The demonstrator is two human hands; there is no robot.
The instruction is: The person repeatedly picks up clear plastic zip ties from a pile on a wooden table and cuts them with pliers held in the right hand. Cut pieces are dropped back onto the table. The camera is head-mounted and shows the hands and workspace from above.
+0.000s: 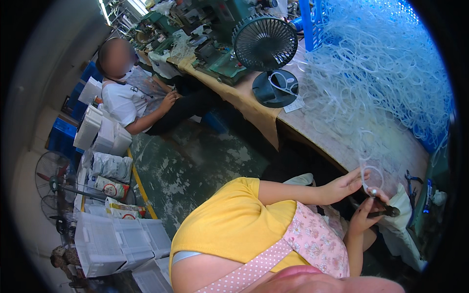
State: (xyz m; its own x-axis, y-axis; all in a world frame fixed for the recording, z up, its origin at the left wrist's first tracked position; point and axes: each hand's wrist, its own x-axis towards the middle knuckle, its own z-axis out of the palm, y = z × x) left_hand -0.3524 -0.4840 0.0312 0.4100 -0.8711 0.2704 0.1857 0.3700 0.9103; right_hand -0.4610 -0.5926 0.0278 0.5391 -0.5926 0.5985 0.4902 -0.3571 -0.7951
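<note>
A loop of clear plastic tube [373, 169] stands up at the front edge of the worktable. My left hand [343, 187] holds the tube's near side between thumb and fingers, the fingers fairly straight. Just below it, my right hand [364, 217] is closed round a dark-handled hand tool [391, 211]; its working end is hidden by my fingers. A small white piece [374, 192] shows at the right fingertips, where the tube loop comes down. Beyond my hands, a large tangled heap of clear tubes [376, 73] covers much of the table.
A blue crate [309, 29] stands among the tubes. A small black fan [266, 46] is on the table [342, 141]. Dark-blue-handled pliers [412, 188] lie at the right, near a white cloth bag [400, 229]. Another person [127, 97] sits at the left, near white bins [100, 239].
</note>
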